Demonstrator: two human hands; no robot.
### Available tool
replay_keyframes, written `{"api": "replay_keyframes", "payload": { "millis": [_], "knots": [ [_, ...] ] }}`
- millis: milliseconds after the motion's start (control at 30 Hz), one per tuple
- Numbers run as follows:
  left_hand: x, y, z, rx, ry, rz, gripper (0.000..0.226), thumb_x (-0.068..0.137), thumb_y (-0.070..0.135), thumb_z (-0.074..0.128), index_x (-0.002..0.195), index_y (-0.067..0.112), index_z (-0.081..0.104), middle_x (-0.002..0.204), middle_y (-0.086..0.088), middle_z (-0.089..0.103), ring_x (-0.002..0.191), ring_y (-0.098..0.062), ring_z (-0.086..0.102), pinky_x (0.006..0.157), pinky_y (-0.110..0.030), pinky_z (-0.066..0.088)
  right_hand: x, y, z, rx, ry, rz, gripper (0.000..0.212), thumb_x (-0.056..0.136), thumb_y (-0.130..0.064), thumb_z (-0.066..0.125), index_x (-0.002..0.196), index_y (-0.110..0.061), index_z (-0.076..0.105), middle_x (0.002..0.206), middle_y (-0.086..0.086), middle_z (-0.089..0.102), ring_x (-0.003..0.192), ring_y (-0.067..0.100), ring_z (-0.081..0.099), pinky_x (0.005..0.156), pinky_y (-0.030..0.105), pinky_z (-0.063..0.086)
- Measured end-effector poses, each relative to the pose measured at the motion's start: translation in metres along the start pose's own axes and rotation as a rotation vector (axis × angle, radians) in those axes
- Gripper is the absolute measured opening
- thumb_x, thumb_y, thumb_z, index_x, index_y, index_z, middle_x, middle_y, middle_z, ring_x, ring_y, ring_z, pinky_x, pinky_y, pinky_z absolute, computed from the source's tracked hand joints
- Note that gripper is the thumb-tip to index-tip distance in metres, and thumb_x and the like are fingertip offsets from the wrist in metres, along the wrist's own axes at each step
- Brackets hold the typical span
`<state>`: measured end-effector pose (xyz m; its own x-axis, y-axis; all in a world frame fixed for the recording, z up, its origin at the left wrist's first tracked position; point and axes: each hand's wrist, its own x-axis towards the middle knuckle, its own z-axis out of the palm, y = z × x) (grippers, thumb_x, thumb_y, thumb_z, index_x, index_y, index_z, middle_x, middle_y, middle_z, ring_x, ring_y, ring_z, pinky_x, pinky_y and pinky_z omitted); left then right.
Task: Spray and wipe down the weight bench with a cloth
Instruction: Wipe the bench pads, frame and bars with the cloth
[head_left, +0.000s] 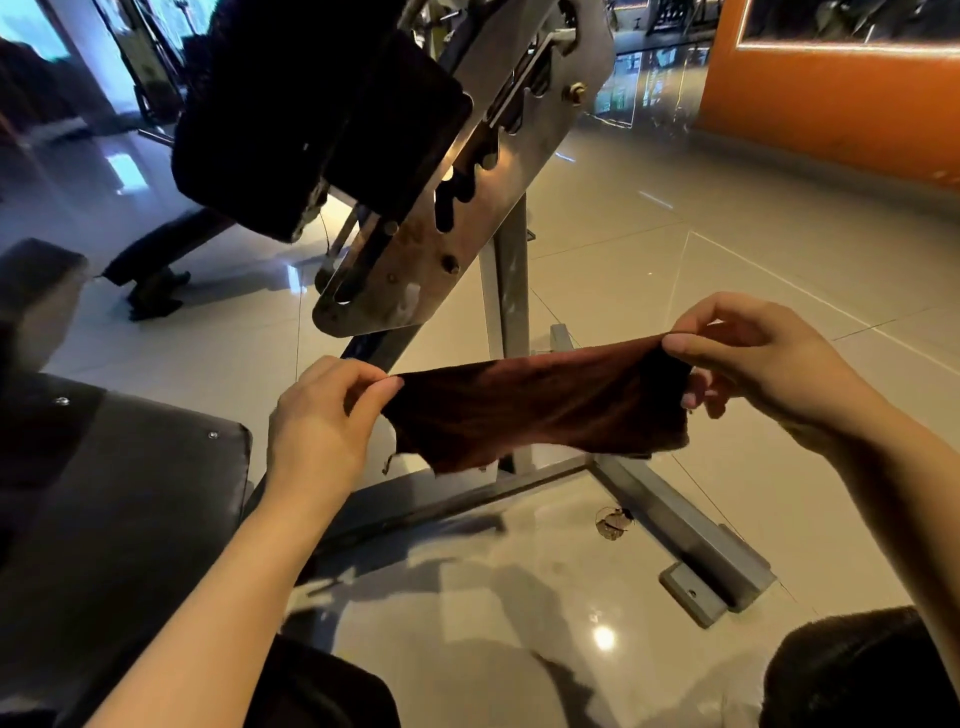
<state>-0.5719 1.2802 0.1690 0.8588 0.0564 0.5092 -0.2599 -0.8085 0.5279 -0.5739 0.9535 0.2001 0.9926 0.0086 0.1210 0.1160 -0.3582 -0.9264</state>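
I pinch the dark red cloth (540, 405) taut mid-frame between left hand (324, 415) and right hand (763, 364), readying it; next it must reach the bench pad (119, 499) lower left.

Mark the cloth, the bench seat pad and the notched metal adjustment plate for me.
cloth (540, 405): head view, middle of the dark red fabric stretched between both hands.
bench seat pad (130, 493): head view, dark top surface at lower left.
notched adjustment plate (415, 270): head view, bare worn steel below the notches.
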Motion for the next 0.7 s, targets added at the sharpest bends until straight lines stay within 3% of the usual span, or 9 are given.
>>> {"api": "replay_keyframes", "payload": {
  "millis": [100,200,267,333,433,500,567,700],
  "knots": [
    [0.0,0.003,0.005,-0.129,-0.132,-0.108,0.013,0.094,0.025,0.057,0.09,0.018,0.067,0.089,-0.001,0.064,0.077,-0.014,0.063,0.07,-0.031,0.059,0.003,0.004,0.002,-0.169,0.001,0.02,0.007,0.088,-0.016,0.064,0.091,-0.013,0.058,0.069,0.006,0.068,0.049,0.016,0.063,0.044,0.023,0.051],
    [-0.002,0.015,0.006,-0.572,-0.186,-0.364,0.017,0.097,0.019,0.053,0.088,0.016,0.066,0.092,-0.013,0.067,0.078,-0.015,0.07,0.067,-0.025,0.06,0.004,0.004,0.003,-0.117,-0.036,-0.018,0.009,0.084,-0.006,0.069,0.089,-0.012,0.064,0.068,0.002,0.069,0.057,0.013,0.064,0.049,0.021,0.051],
    [-0.003,0.016,0.005,-0.717,-0.17,-0.421,0.016,0.095,0.016,0.055,0.087,0.012,0.067,0.089,-0.014,0.066,0.081,-0.019,0.069,0.067,-0.021,0.058,0.003,0.005,0.002,-0.14,-0.037,-0.007,0.015,0.082,-0.004,0.07,0.091,-0.016,0.067,0.075,-0.001,0.07,0.062,0.011,0.063,0.051,0.02,0.048],
    [-0.005,0.012,0.004,-0.72,-0.259,-0.406,0.009,0.083,0.02,0.068,0.085,0.012,0.068,0.083,-0.008,0.067,0.082,-0.018,0.066,0.07,-0.018,0.056,0.003,0.009,0.002,-0.178,-0.026,0.025,0.022,0.082,-0.002,0.07,0.096,-0.02,0.069,0.085,-0.002,0.07,0.069,0.01,0.062,0.055,0.017,0.044],
    [-0.011,0.003,0.008,-0.513,-0.445,-0.382,0.027,0.061,0.021,0.084,0.082,0.016,0.069,0.082,-0.008,0.068,0.078,-0.02,0.064,0.075,-0.027,0.056,0.002,0.009,0.007,-0.253,-0.035,0.02,0.027,0.083,-0.004,0.071,0.098,-0.026,0.069,0.093,-0.011,0.068,0.086,0.004,0.061,0.066,0.015,0.042],
    [-0.013,0.002,0.01,-0.445,-0.4,-0.348,0.017,0.07,0.015,0.083,0.078,0.017,0.069,0.081,-0.011,0.067,0.075,-0.027,0.063,0.071,-0.034,0.057,0.001,0.009,0.008,-0.393,-0.018,-0.009,0.02,0.086,-0.011,0.069,0.096,-0.028,0.069,0.089,-0.018,0.063,0.086,-0.002,0.055,0.067,0.014,0.039],
    [-0.011,0.002,0.008,-0.471,-0.335,-0.344,0.008,0.079,0.016,0.076,0.077,0.017,0.069,0.083,-0.011,0.066,0.076,-0.025,0.066,0.062,-0.03,0.058,-0.002,0.008,0.007,-0.501,0.018,-0.033,0.008,0.089,-0.021,0.066,0.091,-0.029,0.065,0.085,-0.02,0.059,0.082,-0.003,0.051,0.064,0.015,0.036],
    [-0.01,0.003,-0.005,-0.432,-0.278,-0.294,0.009,0.09,0.025,0.063,0.083,0.025,0.069,0.089,-0.002,0.068,0.084,-0.014,0.066,0.056,-0.022,0.057,-0.009,0.005,-0.004,-0.158,0.03,-0.083,0.009,0.089,-0.027,0.061,0.09,-0.019,0.064,0.088,-0.003,0.065,0.086,0.013,0.06,0.074,0.027,0.046]
  ]
}}
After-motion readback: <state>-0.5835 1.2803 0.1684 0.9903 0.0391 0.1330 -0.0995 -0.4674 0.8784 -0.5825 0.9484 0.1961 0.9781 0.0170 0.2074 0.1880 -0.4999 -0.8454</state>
